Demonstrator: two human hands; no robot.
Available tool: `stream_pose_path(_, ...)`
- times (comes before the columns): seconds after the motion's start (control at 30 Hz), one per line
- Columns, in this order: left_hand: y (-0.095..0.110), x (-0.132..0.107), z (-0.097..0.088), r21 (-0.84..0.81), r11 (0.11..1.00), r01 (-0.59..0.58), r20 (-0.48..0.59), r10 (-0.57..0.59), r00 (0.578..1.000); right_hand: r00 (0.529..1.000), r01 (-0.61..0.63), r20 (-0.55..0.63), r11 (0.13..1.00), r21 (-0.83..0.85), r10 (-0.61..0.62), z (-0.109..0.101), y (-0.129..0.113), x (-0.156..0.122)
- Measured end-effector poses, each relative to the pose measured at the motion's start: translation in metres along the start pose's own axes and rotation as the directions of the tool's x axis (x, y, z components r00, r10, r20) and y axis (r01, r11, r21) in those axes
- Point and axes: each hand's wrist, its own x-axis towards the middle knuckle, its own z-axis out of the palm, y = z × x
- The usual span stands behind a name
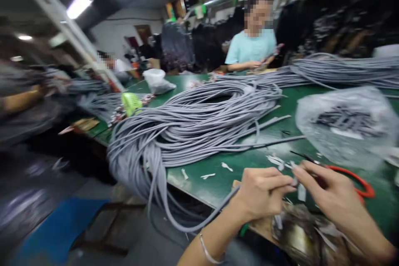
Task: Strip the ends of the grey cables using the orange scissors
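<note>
In the lower right of the frame, the left hand (262, 191) is closed around a gray cable (193, 229), which loops down past the edge of the green worktop (193, 185) and up into the fist. Just beside it, the right hand (332, 191) has its thumb and forefinger in a pinching grip on a small pale piece (292, 165), too blurred to identify. Orange-handled scissors (370, 190) show behind the right hand; whether its other fingers hold them, I cannot tell. A large bundle of gray cables (199, 122) fills the middle of the frame, some hanging over the worktop's near edge. White scraps (227, 167) lie between bundle and hands. At right sits a clear plastic bag (358, 153) containing small dark pieces. At upper center, a co-worker in a light blue shirt (254, 48) stands or sits across the worktop, hands close together.
</note>
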Motion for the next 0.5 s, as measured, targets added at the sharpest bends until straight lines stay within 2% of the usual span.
stream_pose_path(0.07, 0.0024, -0.0010, -0.0014, -0.040, 0.999, -0.013, -0.034, 0.012, 0.999, 0.995, -0.081, 0.074, 0.983, 0.164, 0.069, 0.0009, -0.0028, 0.0065)
stream_pose_path(0.13, 0.0041, 0.0000, -0.0020, -0.045, 0.998, 0.044, -0.115, -0.049, 0.992, 0.992, -0.104, 0.099, 0.952, 0.287, 0.079, 0.0021, -0.0055, 0.0102)
stream_pose_path(0.2, 0.0043, 0.0021, -0.0014, -0.033, 0.991, 0.128, -0.179, -0.132, 0.975, 0.992, -0.092, 0.110, 0.937, 0.338, 0.058, 0.0032, -0.0072, 0.0096)
stream_pose_path(0.27, 0.0031, 0.0038, 0.0000, 0.013, 0.987, 0.160, -0.188, -0.154, 0.970, 0.995, -0.064, 0.089, 0.942, 0.330, 0.037, 0.0044, -0.0078, 0.0061)
stream_pose_path(0.4, 0.0005, 0.0031, 0.0019, 0.154, 0.988, 0.003, -0.105, 0.013, 0.994, 0.999, -0.049, 0.021, 0.963, 0.266, 0.045, 0.0062, -0.0056, 0.0027)
stream_pose_path(0.5, 0.0009, 0.0003, 0.0018, 0.149, 0.985, -0.085, -0.061, 0.095, 0.994, 0.993, -0.117, 0.039, 0.939, 0.323, 0.110, 0.0064, -0.0030, 0.0067)
